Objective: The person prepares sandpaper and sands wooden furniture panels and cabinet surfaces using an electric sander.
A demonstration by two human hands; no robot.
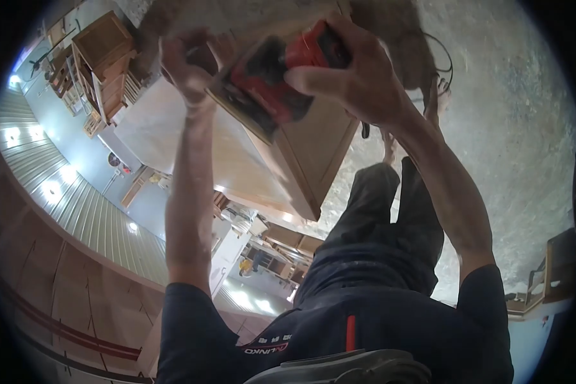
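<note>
My right hand [371, 77] is wrapped around the grip of a red and black power sander [275, 80], blurred by motion. The sander's flat base lies over the upper end of a wooden frame-and-panel piece [317, 150]. Near that piece's left corner is my left hand [189, 64], also blurred. Its thumb and fingers curve apart, with a dark gap between them. No held thing shows there, and whether the fingertips touch the wood I cannot make out.
A pale, flat-topped surface [173, 137] extends left of the wooden piece. Wooden cabinets [105, 48] stand at upper left. A dark cable [451, 61] loops over the concrete floor [512, 128] at right. A distant person [246, 265] is near shelving.
</note>
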